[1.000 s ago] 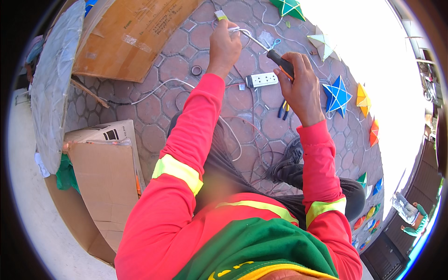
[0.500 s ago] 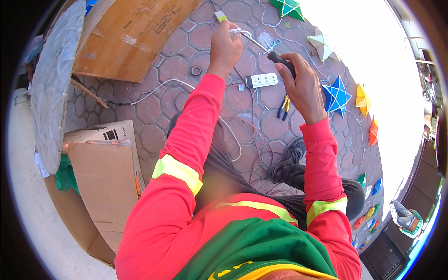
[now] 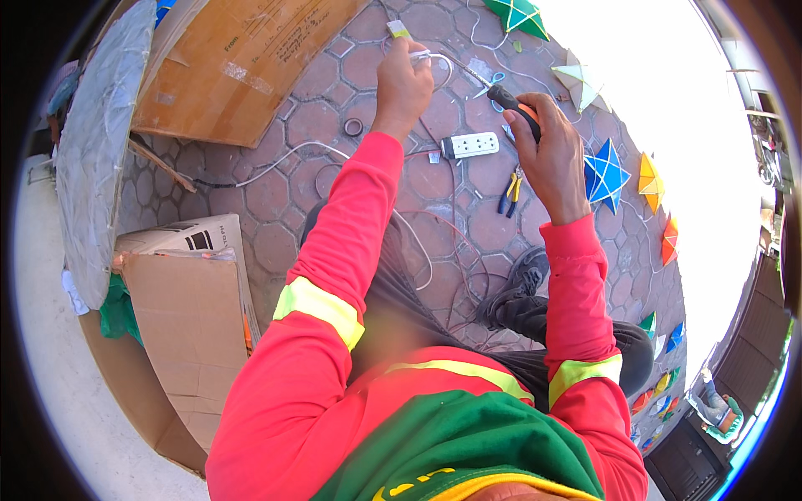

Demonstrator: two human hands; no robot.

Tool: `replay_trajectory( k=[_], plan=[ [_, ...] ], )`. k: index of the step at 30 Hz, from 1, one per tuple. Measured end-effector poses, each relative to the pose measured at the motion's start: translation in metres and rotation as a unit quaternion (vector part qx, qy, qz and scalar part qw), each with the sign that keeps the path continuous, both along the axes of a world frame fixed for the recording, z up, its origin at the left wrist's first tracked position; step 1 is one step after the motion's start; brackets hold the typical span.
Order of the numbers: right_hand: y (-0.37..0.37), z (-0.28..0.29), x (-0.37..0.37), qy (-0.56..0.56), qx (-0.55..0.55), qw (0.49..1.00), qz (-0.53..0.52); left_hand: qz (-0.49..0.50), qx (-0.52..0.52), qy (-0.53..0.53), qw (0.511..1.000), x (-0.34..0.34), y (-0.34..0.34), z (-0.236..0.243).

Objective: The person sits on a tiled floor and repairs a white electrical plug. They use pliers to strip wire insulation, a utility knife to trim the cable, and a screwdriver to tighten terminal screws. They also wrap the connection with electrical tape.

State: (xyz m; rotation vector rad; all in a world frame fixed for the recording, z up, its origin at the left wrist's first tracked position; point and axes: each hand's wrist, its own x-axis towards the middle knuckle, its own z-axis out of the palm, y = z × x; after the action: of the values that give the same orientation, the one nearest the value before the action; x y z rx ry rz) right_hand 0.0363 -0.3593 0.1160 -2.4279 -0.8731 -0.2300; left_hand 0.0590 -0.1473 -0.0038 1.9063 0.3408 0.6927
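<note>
My left hand [image 3: 403, 86] pinches a white electrical wire [image 3: 452, 68] that loops out beside its fingertips. Just beyond those fingers is a small yellow-and-white piece [image 3: 398, 29] whose kind I cannot make out. My right hand [image 3: 551, 152] is wrapped round the black-and-orange handle of a screwdriver [image 3: 504, 98]. Its long metal shaft points up and left toward the wire; whether the tip touches it, I cannot tell. Behind the shaft, light-blue scissors [image 3: 496, 79] lie on the paving. Between and below my hands are a white power strip [image 3: 474, 145] and yellow-and-black pliers [image 3: 510, 194].
Star-shaped lanterns, among them a blue one [image 3: 606, 175] and a white one [image 3: 581, 82], line the right side, joined by wire. Cardboard boxes [image 3: 188, 326] stand left, beside a large grey panel [image 3: 100, 159]. A tape roll [image 3: 352, 127] and loose cables lie on the paving. Another person [image 3: 720, 413] sits far right.
My right hand has turned the screwdriver slightly and shifted a little to the right, showing more of its orange handle. The left hand has hardly moved.
</note>
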Motion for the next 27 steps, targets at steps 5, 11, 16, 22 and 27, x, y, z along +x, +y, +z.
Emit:
replay_trajectory(
  k=[5, 11, 16, 22, 27],
  plan=[
    [-0.001, -0.005, 0.0, 0.011, 0.01, 1.0, -0.003, -0.002, -0.012, 0.006, 1.0, 0.002, -0.001, -0.002],
    [0.001, -0.01, -0.003, 0.023, 0.057, 0.998, -0.008, 0.001, -0.008, 0.022, 1.0, 0.002, 0.0, -0.001],
    [0.002, -0.009, -0.004, 0.042, 0.051, 0.998, -0.017, 0.006, -0.001, 0.021, 1.0, 0.002, 0.001, -0.001],
    [0.004, -0.011, -0.006, 0.055, 0.071, 0.996, -0.022, 0.008, 0.004, 0.018, 1.0, 0.001, 0.001, 0.001],
    [0.004, -0.012, -0.007, 0.057, 0.08, 0.995, -0.007, 0.015, 0.006, 0.011, 1.0, 0.0, 0.0, 0.003]
  ],
)
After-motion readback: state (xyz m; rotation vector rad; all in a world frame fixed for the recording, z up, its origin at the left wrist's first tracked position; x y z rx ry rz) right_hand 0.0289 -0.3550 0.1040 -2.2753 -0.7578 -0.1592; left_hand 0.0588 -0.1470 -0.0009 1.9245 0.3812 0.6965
